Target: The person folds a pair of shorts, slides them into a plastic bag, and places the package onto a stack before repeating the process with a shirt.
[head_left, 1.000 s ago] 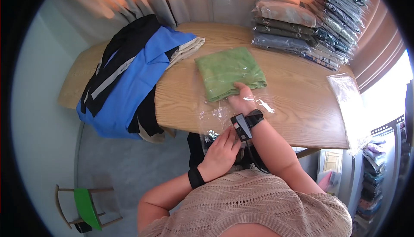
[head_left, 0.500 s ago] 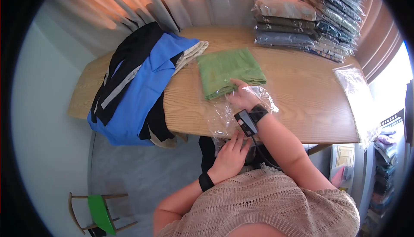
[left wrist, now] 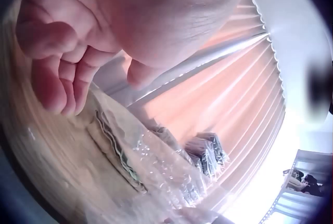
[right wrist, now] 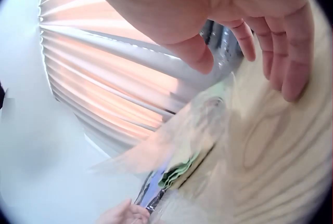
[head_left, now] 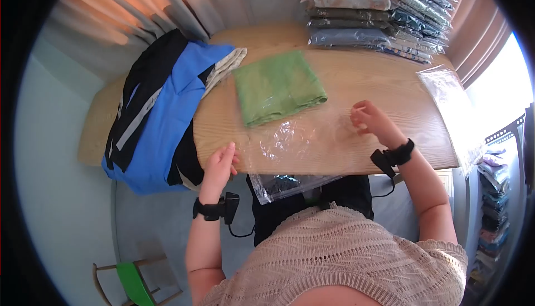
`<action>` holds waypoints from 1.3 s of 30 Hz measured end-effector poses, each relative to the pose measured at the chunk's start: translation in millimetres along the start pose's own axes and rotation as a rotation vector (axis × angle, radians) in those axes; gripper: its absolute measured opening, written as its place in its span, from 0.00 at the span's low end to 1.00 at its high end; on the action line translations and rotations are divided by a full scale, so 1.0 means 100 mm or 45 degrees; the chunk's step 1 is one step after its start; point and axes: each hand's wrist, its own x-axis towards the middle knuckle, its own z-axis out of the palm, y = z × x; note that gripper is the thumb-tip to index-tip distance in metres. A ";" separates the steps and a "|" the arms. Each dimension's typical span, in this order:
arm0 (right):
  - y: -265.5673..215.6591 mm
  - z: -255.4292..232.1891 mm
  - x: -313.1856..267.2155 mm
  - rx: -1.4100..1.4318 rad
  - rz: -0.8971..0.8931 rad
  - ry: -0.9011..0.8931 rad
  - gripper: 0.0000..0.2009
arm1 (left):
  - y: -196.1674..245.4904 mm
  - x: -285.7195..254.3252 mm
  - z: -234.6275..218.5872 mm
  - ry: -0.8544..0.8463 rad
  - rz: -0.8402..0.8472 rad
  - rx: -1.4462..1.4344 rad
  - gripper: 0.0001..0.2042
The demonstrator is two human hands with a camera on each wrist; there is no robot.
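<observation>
At the near edge of the wooden table [head_left: 384,91], the person's left hand [head_left: 219,164] rests with loosely curled fingers at the left border of a clear, crinkled plastic bag [head_left: 295,139], seemingly pinching or pinning its edge, though from here I cannot tell how firm that hold is. The right hand [head_left: 370,119] sits at the bag's far right side, fingers bent and fairly relaxed; the wrist view shows them parted, nothing clearly clamped.

A second ago both hands were close together at the bag's mouth, the right one reaching onto the folded green garment [head_left: 277,86]. Now they have moved well apart, and the bag lies stretched flat between them, its lower end hanging over the table edge toward the person's lap. I judge the bag is being spread and smoothed rather than filled just yet. The green garment lies just beyond the bag's far edge, touching or slightly overlapping it.

Further out, a heap of blue, black and beige clothing [head_left: 159,111] covers the table's left end. 1 stack of bagged garments [head_left: 348,16] stands at the back, and a pile of empty clear bags [head_left: 451,105] lies at the right end.
</observation>
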 end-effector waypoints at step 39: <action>0.27 -0.31 0.08 -1.085 -1.016 -0.737 0.18 | -0.26 -0.08 -0.05 -0.398 0.838 0.546 0.10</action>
